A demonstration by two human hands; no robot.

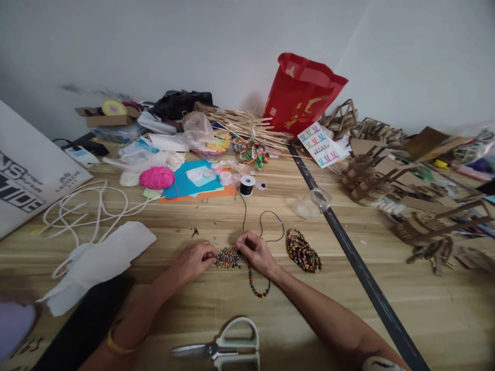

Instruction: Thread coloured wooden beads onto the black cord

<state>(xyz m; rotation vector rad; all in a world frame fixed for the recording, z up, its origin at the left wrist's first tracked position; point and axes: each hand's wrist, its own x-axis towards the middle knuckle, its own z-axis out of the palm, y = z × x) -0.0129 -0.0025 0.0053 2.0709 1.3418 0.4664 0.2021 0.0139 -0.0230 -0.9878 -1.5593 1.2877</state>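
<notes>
A small heap of multicoloured beads [229, 257] lies on the wooden table between my hands. At the left edge of the heap, my left hand [199, 259] has its thumb and fingers pinched together; whether a bead sits between them is hidden. My right hand [256, 251] is closed in a pinch on a thin black cord [245, 216] at the heap's right side. Beneath that hand hangs a loop of strung beads [258, 293] on the cord, resting on the table. The cord runs back to a white spool of black cord [247, 186].
Coiled finished bead strands [303, 251] lie right of my hand. Scissors [232, 348] rest near the front edge. Clear plastic cups [314, 202], pink yarn [157, 178], a red bag [303, 95], small woven baskets [367, 175] and a white cable [101, 206] surround the work area.
</notes>
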